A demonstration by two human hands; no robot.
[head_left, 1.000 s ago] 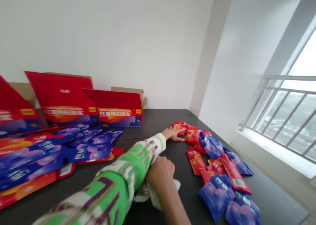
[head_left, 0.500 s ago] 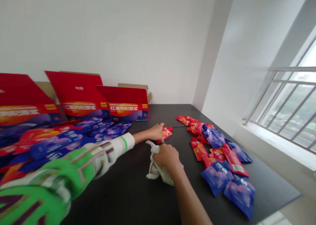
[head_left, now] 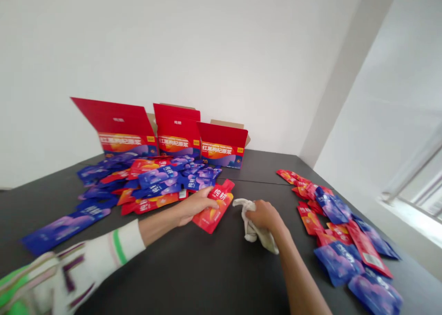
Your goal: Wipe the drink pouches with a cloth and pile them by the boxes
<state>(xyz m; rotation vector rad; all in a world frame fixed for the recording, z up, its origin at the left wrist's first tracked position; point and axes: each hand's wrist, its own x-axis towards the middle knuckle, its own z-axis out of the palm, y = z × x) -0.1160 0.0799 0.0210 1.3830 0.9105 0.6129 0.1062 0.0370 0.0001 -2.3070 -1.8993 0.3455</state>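
Closed on a red drink pouch (head_left: 214, 211), my left hand (head_left: 195, 206) pinches its left edge with the thumb across the printed front. The pouch is tilted, its narrow spout end pointing away and to the right. My right hand (head_left: 265, 216) is wrapped round a crumpled whitish cloth (head_left: 257, 234), which hangs below the fingers close over the table. A small gap lies between the pouch and the cloth. To the left of my left hand is a heap of blue and red pouches (head_left: 159, 177).
Three open red boxes (head_left: 221, 151) stand along the back by the white wall. A second group of red and blue pouches (head_left: 340, 257) lies along the right side of the black table (head_left: 193, 278). A railing and window are at the far right.
My left hand has brought the red pouch off the table, nearer to me and left of the cloth. My right hand still grips the cloth. The view has turned left.
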